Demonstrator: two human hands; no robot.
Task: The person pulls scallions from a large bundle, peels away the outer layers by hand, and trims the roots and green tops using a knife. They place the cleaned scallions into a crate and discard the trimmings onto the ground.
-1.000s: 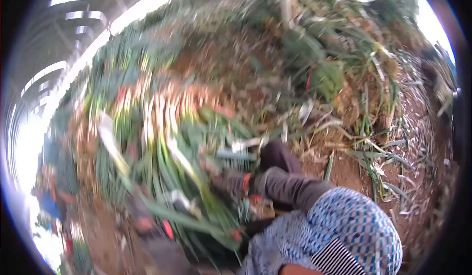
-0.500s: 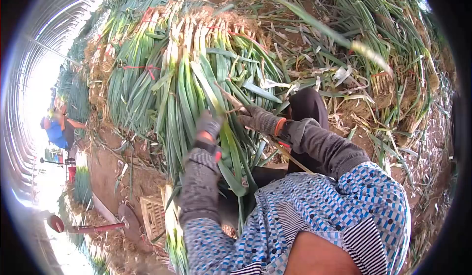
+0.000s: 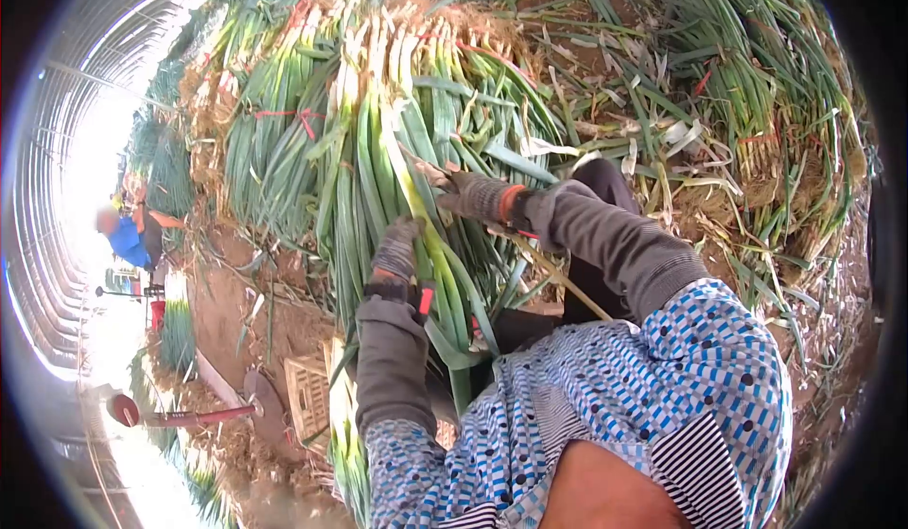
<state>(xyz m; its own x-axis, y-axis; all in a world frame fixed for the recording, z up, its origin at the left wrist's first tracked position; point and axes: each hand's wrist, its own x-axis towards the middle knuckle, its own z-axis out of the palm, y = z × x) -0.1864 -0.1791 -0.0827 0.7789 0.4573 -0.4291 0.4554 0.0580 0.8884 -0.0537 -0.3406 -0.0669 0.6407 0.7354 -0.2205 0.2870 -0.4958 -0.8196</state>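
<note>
Green onions with white stems [image 3: 355,165] lie in a large heap in front of me, roots pointing away. My left hand [image 3: 397,245], in a grey glove, rests against the long green leaves, its fingers curled beside a thick yellow-green stalk [image 3: 412,187]. To the right of that stalk is my right hand [image 3: 473,195], also gloved, with its fingers closed around something thin and brownish that I cannot make out clearly. Red ties [image 3: 305,121] bind the bundles at the left of the heap.
Tied onion bundles [image 3: 747,104] lie at the right among loose leaves. A plastic crate [image 3: 307,398] stands at the lower left, near a red-handled metal tool [image 3: 203,417]. Farther left, a person in blue [image 3: 128,238] sits by more onions.
The flying leaf at the upper right is gone from view. My right hand has moved slightly left and up, toward the stalk. The whole view has shifted a little.
</note>
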